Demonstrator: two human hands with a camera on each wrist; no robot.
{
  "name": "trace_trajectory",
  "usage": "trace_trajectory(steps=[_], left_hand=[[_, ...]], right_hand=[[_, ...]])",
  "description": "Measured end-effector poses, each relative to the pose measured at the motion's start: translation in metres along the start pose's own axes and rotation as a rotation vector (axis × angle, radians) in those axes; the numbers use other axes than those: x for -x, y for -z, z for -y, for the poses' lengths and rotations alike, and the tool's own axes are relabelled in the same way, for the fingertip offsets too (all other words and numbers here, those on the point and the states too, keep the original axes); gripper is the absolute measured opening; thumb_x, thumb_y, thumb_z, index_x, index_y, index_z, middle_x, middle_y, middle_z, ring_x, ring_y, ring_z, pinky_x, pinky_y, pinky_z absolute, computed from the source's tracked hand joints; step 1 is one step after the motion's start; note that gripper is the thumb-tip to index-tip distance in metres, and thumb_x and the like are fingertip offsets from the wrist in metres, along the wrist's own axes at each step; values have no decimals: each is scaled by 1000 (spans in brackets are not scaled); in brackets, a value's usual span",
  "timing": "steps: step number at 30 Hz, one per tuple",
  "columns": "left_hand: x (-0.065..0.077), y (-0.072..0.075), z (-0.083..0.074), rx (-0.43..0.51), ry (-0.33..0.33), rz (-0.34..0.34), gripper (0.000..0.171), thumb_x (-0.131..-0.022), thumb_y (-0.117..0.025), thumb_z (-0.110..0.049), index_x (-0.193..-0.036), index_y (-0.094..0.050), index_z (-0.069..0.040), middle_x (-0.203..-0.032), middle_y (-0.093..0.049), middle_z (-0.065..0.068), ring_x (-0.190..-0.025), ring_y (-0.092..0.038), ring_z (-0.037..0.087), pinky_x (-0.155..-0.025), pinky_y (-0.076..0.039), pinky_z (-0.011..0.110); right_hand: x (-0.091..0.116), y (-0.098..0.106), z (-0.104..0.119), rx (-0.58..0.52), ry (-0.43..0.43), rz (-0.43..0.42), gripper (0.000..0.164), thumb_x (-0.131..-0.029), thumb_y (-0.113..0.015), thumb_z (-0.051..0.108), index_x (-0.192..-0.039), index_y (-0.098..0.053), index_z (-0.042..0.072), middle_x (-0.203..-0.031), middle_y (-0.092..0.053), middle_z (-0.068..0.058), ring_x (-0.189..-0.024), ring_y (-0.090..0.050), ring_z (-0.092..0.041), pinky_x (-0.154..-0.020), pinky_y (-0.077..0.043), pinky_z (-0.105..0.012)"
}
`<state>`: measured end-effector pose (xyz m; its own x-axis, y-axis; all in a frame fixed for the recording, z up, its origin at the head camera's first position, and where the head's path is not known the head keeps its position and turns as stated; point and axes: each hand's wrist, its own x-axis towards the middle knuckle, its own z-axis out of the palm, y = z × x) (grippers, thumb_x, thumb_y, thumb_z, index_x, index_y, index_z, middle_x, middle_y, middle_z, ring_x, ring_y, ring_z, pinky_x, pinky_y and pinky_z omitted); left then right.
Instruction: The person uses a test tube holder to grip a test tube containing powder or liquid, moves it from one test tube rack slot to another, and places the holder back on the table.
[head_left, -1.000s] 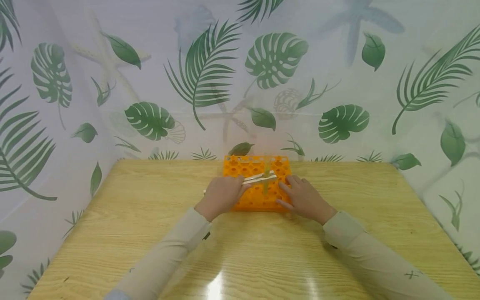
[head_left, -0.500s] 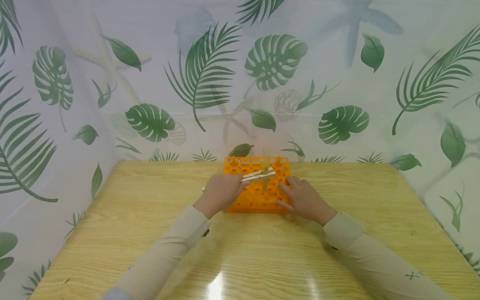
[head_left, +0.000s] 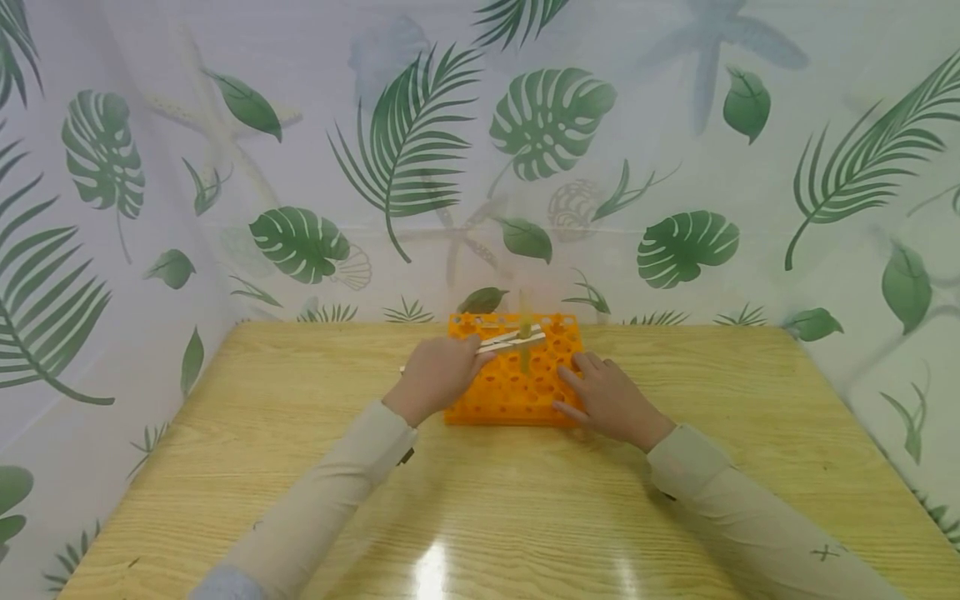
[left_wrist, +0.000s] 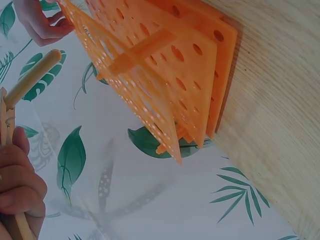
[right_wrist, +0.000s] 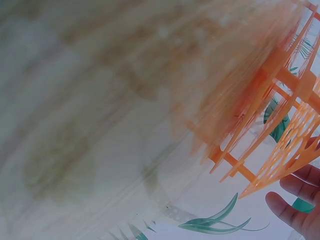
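Observation:
My left hand [head_left: 438, 375] grips a wooden test tube clamp [head_left: 510, 342], whose far end pinches a test tube [head_left: 525, 332] with yellowish contents. In the head view the tube stands nearly upright over the orange test tube rack [head_left: 487, 400]. The left wrist view shows the tube's rounded lower end [left_wrist: 52, 57] apart from the rack. At the rack's right edge rests my right hand [head_left: 611, 400], fingers spread and relaxed. The right wrist view shows its fingers [right_wrist: 297, 187] by the rack's perforated plate, with the thumb side partly cut off.
The rack stands at the back of a wood-grain table [head_left: 525, 508], close to a leaf-patterned backdrop [head_left: 420, 275]. Many round holes cover its top. A blurred pale surface [right_wrist: 90, 110] fills much of the right wrist view.
My left hand has moved a little left and upward in the head view, carrying the clamp and test tube along. The right hand and the rack have stayed in place.

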<state>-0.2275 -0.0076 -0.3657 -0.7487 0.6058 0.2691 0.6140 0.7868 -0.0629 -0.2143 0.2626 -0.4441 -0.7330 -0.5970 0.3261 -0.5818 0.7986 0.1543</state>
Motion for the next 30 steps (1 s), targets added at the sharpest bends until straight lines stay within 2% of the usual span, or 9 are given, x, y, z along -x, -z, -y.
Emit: trace_trajectory(steps=[7,15,24,30], left_hand=[[-3,0,7,21,13,-2,37,-99,-44,-39,-79,-52,-9,-50,-26,-4,-40,-24,9,-38,-20,21],[-8,0,16,-37,-9,-74,38,-98,-46,-39,-74,-51,-10,-49,-24,-5,-40,-24,9,-37,-20,21],[-11,15,19,-11,11,-52,37,-98,-47,-37,-75,-53,-9,-51,-30,-3,-41,-32,11,-37,-22,22],[-14,17,24,9,21,-50,35,-99,-46,-36,-77,-50,-9,-53,-33,-2,-44,-36,13,-39,-26,24]], right_hand=[[0,0,1,7,0,5,42,-87,-61,47,-106,-57,10,-92,-49,-10,-79,-45,-24,-60,-38,-33],[0,0,1,4,-6,12,42,-87,-61,47,-106,-57,10,-92,-50,-11,-80,-46,-24,-61,-39,-34],[0,0,1,7,7,-4,41,-87,-61,47,-103,-57,10,-88,-47,-9,-76,-43,-22,-59,-36,-32],[0,1,1,4,6,-3,41,-87,-61,47,-103,-57,10,-88,-47,-9,-75,-42,-22,-59,-35,-32]])
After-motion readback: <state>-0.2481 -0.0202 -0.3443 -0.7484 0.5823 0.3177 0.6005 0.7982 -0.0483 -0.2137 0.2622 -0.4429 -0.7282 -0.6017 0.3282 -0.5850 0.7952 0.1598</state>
